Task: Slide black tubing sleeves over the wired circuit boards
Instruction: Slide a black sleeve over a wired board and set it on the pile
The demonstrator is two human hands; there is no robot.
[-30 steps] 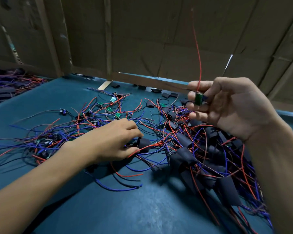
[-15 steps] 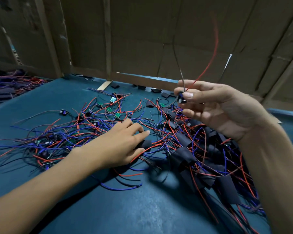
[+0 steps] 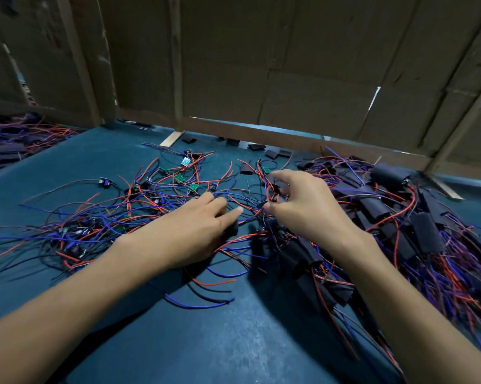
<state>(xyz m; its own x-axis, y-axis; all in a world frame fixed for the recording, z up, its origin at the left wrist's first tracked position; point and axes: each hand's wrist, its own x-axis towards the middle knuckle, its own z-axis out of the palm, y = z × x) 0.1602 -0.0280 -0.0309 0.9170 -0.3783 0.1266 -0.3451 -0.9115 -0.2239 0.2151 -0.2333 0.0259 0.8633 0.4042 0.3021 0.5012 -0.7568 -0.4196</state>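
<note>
Down among the wires (image 3: 156, 209) — right hand (image 3: 303, 206) lowered, beside left hand (image 3: 195, 231)

TEXT: none legible | circuit boards (image 3: 179, 177): markings too small to resolve | black tubing sleeves (image 3: 424, 236): no readable print | cardboard wall (image 3: 303, 65): no readable label | table (image 3: 233, 342): no readable sign
</note>
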